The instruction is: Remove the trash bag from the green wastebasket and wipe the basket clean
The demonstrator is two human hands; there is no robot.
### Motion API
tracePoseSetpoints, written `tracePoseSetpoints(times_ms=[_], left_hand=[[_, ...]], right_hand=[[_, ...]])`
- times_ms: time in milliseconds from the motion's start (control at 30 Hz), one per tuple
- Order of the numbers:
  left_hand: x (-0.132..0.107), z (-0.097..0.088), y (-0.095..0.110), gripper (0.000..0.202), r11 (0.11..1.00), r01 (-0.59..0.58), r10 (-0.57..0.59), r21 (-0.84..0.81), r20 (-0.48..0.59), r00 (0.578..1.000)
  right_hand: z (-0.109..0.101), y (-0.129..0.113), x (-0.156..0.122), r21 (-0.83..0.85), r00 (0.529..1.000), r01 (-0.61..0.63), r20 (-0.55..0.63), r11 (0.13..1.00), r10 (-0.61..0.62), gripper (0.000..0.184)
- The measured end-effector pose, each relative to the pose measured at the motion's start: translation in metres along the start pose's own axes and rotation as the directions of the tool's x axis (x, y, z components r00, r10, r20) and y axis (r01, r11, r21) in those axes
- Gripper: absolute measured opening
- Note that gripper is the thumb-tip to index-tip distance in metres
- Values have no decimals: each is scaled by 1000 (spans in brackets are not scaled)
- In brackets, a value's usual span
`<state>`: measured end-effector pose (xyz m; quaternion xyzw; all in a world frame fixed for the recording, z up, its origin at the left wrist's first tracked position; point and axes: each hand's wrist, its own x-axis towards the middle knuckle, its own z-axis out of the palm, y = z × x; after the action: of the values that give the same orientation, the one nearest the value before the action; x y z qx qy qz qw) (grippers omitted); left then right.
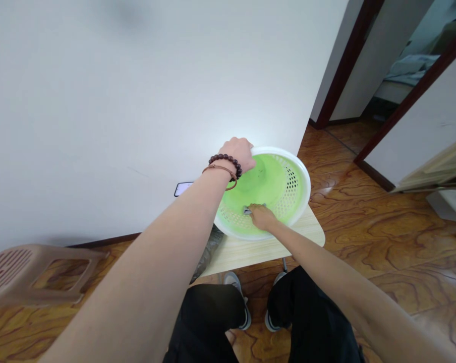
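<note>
A round plastic basket [268, 176], pale green inside with a white rim and perforated sides, rests tilted on a small light wooden table [246, 252]. My left hand [237, 153], with beaded and cord bracelets at the wrist, is closed on the rim at the basket's upper left. Inside the basket, my right hand [262, 217] presses a small grey cloth [247, 209] against the near inner side. Most of the cloth is hidden under the fingers. Behind my left forearm, a phone [181, 188] with a lit screen shows in part.
A dark plastic bag [210, 250] lies at the table's left side, partly behind my forearm. On the wooden floor at the left, a brown plastic stool [35, 275] lies on its side. A white wall [137, 101] stands behind the table; a doorway [364, 96] is at the right.
</note>
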<state>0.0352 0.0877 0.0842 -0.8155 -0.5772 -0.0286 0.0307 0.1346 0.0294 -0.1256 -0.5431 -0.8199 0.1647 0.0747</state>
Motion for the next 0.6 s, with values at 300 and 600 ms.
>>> tracePoseSetpoints(times_ms=[300, 600], left_hand=[[0, 0, 1, 32, 1000, 7, -7, -24, 6, 1000], [-2, -4, 3, 31, 1000, 6, -6, -4, -1, 1000]], right_hand=[[-3, -35, -88, 316, 967, 249, -128, 916, -219, 44], [-35, 9, -60, 210, 977, 121, -198, 970, -79, 40]])
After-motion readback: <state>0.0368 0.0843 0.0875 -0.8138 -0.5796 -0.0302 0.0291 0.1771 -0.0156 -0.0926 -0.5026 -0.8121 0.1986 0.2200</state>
